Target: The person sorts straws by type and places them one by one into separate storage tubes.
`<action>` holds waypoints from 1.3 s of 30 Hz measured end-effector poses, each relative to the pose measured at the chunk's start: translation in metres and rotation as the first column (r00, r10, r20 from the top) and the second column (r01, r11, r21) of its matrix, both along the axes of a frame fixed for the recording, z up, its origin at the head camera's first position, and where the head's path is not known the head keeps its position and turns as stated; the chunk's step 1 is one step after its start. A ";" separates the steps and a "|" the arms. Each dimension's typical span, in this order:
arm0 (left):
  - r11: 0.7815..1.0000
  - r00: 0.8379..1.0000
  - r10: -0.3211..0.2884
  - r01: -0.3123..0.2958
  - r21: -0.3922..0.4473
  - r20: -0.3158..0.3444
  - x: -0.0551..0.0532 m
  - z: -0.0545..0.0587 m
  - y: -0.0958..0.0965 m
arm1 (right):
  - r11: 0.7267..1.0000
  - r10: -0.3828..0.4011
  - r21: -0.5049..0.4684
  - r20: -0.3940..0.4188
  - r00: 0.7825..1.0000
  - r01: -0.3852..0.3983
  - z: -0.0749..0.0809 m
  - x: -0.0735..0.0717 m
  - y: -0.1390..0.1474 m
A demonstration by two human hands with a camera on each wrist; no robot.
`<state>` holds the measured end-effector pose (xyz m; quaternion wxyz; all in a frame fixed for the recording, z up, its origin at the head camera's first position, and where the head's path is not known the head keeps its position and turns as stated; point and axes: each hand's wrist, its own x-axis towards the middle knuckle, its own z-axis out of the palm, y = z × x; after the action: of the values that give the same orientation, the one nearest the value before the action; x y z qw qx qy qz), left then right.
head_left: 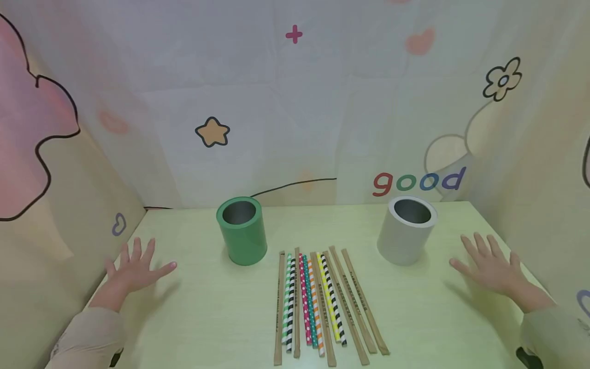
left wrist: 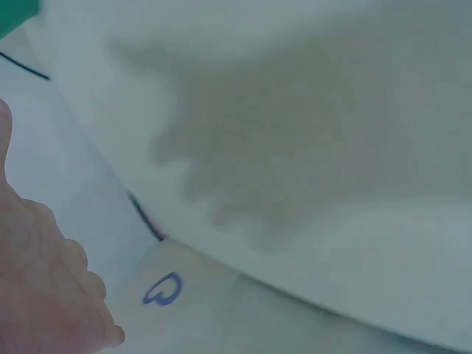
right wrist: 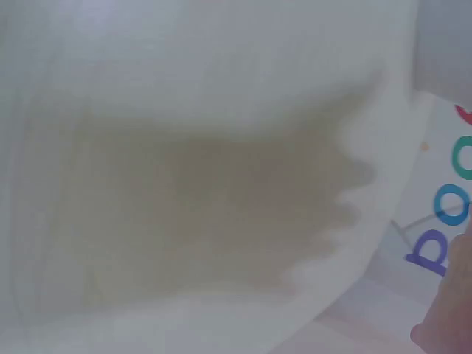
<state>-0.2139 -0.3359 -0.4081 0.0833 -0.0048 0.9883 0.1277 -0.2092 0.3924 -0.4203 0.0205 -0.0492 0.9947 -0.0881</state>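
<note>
My left hand (head_left: 134, 271) hovers over the table's left side with fingers spread, holding nothing; its shadow falls on the tabletop in the left wrist view. On the far right my right hand (head_left: 492, 269) is likewise spread and holds nothing. Nearest the left hand stands a green cylindrical cup (head_left: 244, 241), upright. A white cup (head_left: 402, 241) of the same shape stands upright near the right hand. Between and in front of the cups lies a row of straws: several in brown paper wrappers (head_left: 354, 300) and several bare patterned ones, among them a pink dotted straw (head_left: 305, 302) and a yellow striped straw (head_left: 329, 302).
The pale table (head_left: 198, 307) ends at a printed cloth backdrop (head_left: 276, 128) behind the cups. Cloth side walls stand close beyond both hands. The straws run roughly front to back, fanned slightly, close to one another.
</note>
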 end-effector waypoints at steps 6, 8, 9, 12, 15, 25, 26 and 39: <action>0.999 0.998 -0.027 0.026 -0.021 -0.054 -0.007 0.033 0.010 | 0.999 0.043 0.011 -0.101 0.994 -0.042 0.030 -0.007 -0.011; 0.999 0.995 -0.044 0.044 -0.004 -0.090 -0.010 0.040 0.014 | 0.998 0.057 0.009 -0.133 0.989 -0.056 0.041 -0.008 -0.017; 0.999 0.993 -0.053 0.054 0.006 -0.107 -0.011 0.042 0.017 | 0.998 0.063 0.007 -0.144 0.988 -0.063 0.047 -0.008 -0.020; 0.995 0.988 -0.068 0.077 0.063 -0.137 -0.015 0.049 0.027 | 0.996 0.079 -0.027 -0.155 0.985 -0.085 0.064 -0.008 -0.032; 0.988 0.987 -0.075 0.093 0.121 -0.145 -0.017 0.054 0.040 | 0.991 0.102 -0.062 -0.198 0.975 -0.116 0.078 -0.006 -0.045; 0.922 0.966 -0.090 0.173 0.346 -0.243 -0.026 0.059 0.079 | 0.919 0.092 -0.308 -0.444 0.891 -0.248 0.089 -0.003 -0.099; 0.909 0.964 -0.084 0.179 0.377 -0.253 -0.027 0.058 0.083 | 0.906 0.076 -0.342 -0.448 0.891 -0.249 0.088 -0.003 -0.105; 0.773 0.968 0.066 0.104 0.625 -0.242 -0.047 0.026 0.119 | 0.718 0.140 -0.689 0.006 0.990 -0.097 0.046 -0.010 -0.152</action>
<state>-0.2607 -0.2167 -0.3825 -0.0442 0.0496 0.8898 0.4514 -0.2191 0.2402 -0.3738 0.0350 -0.1143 0.8851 -0.4498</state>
